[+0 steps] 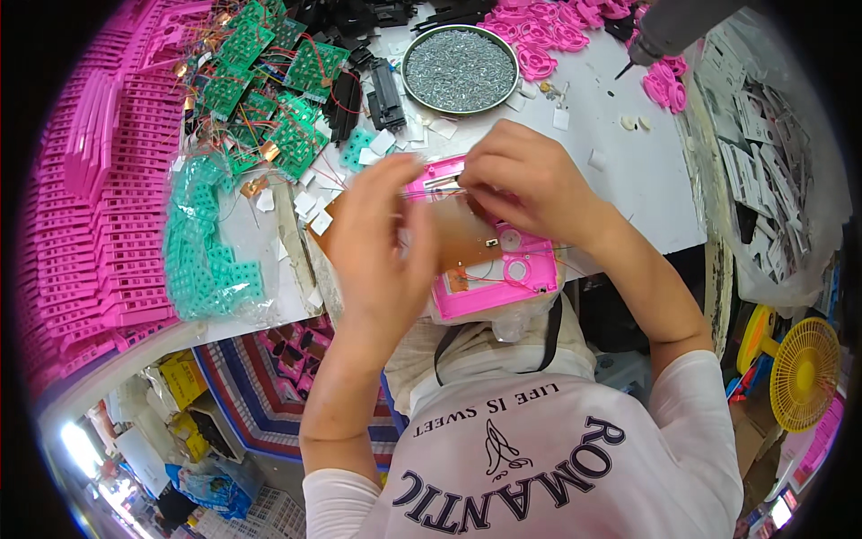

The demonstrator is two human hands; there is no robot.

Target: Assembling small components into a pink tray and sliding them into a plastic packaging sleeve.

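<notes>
A pink plastic casing (476,298) lies at the near edge of the table, in front of my body. Across it sits a brown circuit board (460,244), blurred, with thin red wires around it. My right hand (525,184) is over the casing's far right part, thumb and fingers pinched together; what they hold, if anything, is too small to make out. My left hand (382,238) is at the board's left side, smeared by motion, so its grip is unclear. Small white pads (314,208) are scattered to its left.
Pink casings (108,207) are stacked far left, beside green circuit boards (296,135) and turquoise rubber keypads (211,269). A round tin of screws (460,70) stands at the back. An electric screwdriver (664,36) hangs at upper right, near pink parts (664,85) and a plastic bag (772,171).
</notes>
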